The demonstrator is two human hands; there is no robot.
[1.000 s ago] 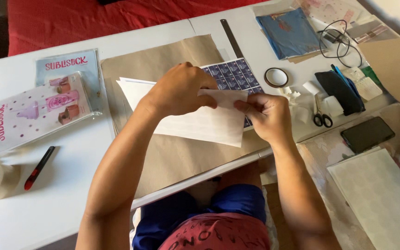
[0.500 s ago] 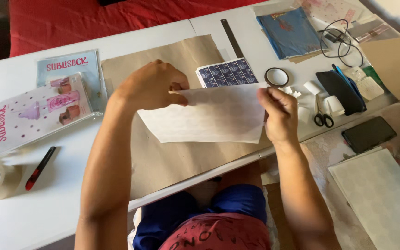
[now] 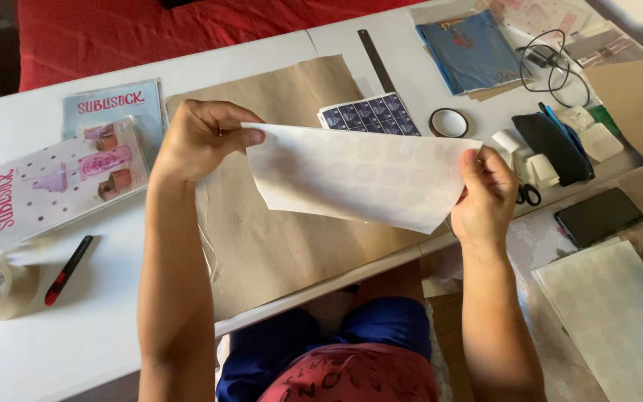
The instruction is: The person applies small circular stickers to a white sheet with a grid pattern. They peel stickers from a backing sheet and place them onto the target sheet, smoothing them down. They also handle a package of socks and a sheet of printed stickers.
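Two grips pinching one pale, translucent sheet of round peel-off stickers (image 3: 359, 175): left hand (image 3: 199, 141) clenched on the upper left corner, right hand (image 3: 485, 197) clamped on the right edge with thumb on top. Sheet held taut and clear of the brown kraft paper (image 3: 277, 238) spread on the white bench (image 3: 76, 320). Just behind, a dark blue sticker sheet (image 3: 370, 115) (partly hidden) and a tape ring (image 3: 449, 122). Seemingly the inspecting or separating step; next move probably calls for a steady pinch and an even pull, without creasing.
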